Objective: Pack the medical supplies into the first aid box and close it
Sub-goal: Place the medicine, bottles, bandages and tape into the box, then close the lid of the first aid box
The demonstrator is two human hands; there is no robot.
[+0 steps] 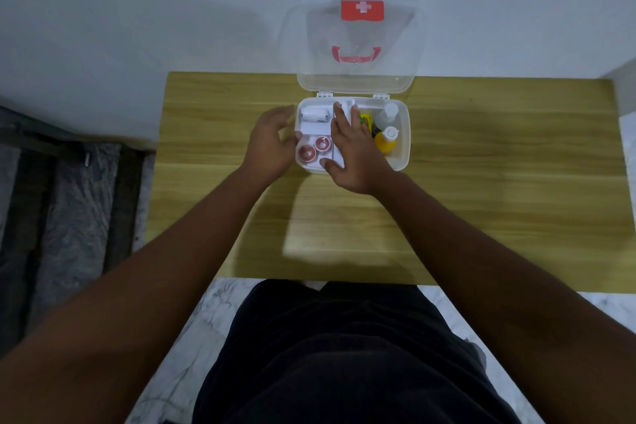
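Note:
The white first aid box (403,141) stands on the wooden table, its clear lid (354,45) up against the wall, showing a red cross label and red handle. A white inner tray (315,129) holds a bandage roll (313,115) and three small red-rimmed tape rolls (322,143). To the right, inside the box, stand a yellow bottle (386,140), a clear bottle (386,115) and a yellow packet (365,120). My right hand (354,151) lies flat on the tray with straight fingers. My left hand (272,139) touches the tray's left edge, fingers relaxed.
The wooden table (481,182) stands against a white wall, with bare board left, right and in front of the box. Dark stair steps (69,189) drop away on the left. My black-clothed lap is at the table's near edge.

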